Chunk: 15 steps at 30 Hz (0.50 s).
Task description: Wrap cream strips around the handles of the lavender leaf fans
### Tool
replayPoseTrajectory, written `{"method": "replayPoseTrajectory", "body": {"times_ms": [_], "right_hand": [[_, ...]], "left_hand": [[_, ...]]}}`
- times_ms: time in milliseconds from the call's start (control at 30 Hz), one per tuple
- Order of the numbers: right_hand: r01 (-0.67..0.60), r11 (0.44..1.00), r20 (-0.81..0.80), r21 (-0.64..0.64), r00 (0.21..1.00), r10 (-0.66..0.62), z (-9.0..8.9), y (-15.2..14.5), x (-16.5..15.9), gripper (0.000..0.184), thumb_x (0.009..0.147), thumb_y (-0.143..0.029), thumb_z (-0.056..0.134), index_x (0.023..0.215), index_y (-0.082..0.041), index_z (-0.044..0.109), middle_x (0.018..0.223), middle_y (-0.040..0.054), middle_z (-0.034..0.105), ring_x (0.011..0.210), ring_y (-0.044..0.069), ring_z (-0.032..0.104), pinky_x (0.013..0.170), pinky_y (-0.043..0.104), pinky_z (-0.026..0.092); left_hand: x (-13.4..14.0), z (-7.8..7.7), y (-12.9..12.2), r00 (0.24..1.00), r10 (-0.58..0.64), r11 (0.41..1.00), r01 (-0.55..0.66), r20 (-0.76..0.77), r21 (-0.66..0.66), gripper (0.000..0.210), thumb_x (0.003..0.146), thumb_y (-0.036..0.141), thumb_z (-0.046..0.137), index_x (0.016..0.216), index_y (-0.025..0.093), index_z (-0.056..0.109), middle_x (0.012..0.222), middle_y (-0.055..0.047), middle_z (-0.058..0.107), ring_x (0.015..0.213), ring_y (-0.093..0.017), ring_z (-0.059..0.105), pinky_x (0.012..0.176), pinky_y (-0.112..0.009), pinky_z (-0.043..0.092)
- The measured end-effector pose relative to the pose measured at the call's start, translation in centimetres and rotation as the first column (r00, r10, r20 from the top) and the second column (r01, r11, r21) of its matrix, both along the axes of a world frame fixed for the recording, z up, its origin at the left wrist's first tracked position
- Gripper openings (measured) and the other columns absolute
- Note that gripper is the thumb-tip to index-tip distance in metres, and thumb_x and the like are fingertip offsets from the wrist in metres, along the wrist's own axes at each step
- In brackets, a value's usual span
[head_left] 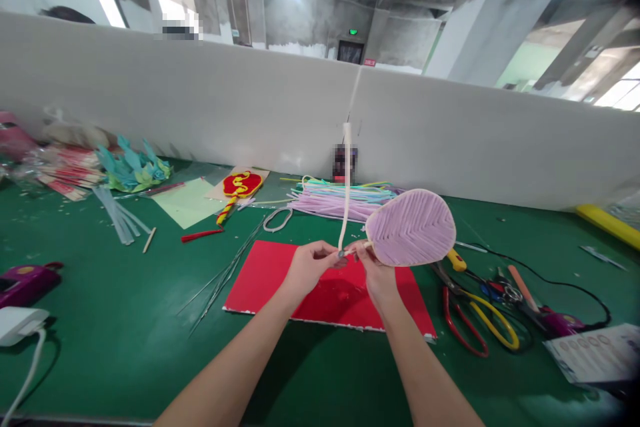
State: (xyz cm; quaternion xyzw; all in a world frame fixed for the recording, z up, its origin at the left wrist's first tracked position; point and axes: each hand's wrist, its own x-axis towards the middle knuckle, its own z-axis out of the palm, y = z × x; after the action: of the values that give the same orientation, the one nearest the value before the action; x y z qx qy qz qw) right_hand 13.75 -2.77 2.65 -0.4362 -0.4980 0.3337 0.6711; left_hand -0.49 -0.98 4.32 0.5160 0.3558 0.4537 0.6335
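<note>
Right hand point(379, 275): fan point(414, 229); left point(311, 270): strip point(347, 193), apparently.

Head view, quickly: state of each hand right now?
Left hand: closed, fingertips pinching at the lower end of the upright white strip.
Right hand: closed, holding the lilac leaf-shaped fan near its base.

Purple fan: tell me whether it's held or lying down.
Held: the right hand grips the purple fan by its narrow end.
</note>
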Motion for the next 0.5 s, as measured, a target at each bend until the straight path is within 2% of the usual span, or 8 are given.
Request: {"method": "replayPoseTrajectory", "body": {"times_ms": [167,333,433,500], "right_hand": [[-0.010,1.000,0.065,-0.011,0.998,0.011,0.1,0.0,0.3,0.015,0.075,-0.030,0.058,0.065,-0.020,0.063,0.067,0.0000,0.063,0.063,0.013,0.052,0.065,0.028,0.040],[-0.020,1.000,0.058,-0.017,0.998,0.021,0.3,0.0,0.2,0.014,0.075,-0.029,0.059,0.065,-0.020,0.064,0.066,-0.0012,0.062,0.059,0.011,0.051,0.064,0.027,0.041],[-0.069,0.997,-0.124,-0.047,0.990,0.063,0.3,0.2,-0.2,0.010,0.072,-0.028,0.062,0.067,-0.020,0.064,0.065,-0.0018,0.060,0.053,0.008,0.048,0.051,0.022,0.040],[-0.143,0.985,-0.316,-0.096,0.943,0.106,0.5,0.4,-0.6,0.009,0.068,-0.028,0.066,0.070,-0.019,0.065,0.062,-0.0029,0.058,0.050,0.007,0.047,0.042,0.018,0.037]], "left_hand": [[-0.1,-0.1,0.1,0.998,-0.051,0.994,0.053,0.025,-0.099,0.030,0.060,0.033,0.071,0.079,0.011,0.064,0.066,-0.005,0.069,0.064,-0.018,0.066,0.071,-0.032,0.053],[-0.2,-0.3,0.3,0.997,-0.061,0.998,0.060,-0.052,-0.009,0.022,0.065,0.031,0.067,0.075,0.011,0.066,0.069,-0.006,0.070,0.067,-0.017,0.066,0.071,-0.030,0.053],[-0.3,-0.1,0.3,0.995,0.010,0.997,-0.003,-0.102,0.072,0.017,0.068,0.027,0.064,0.076,0.012,0.066,0.070,-0.005,0.070,0.068,-0.017,0.066,0.070,-0.028,0.053],[-0.3,0.0,0.2,0.984,0.079,0.986,-0.054,-0.161,0.156,0.015,0.070,0.025,0.061,0.077,0.013,0.066,0.071,-0.005,0.070,0.068,-0.017,0.066,0.069,-0.027,0.052]]}}
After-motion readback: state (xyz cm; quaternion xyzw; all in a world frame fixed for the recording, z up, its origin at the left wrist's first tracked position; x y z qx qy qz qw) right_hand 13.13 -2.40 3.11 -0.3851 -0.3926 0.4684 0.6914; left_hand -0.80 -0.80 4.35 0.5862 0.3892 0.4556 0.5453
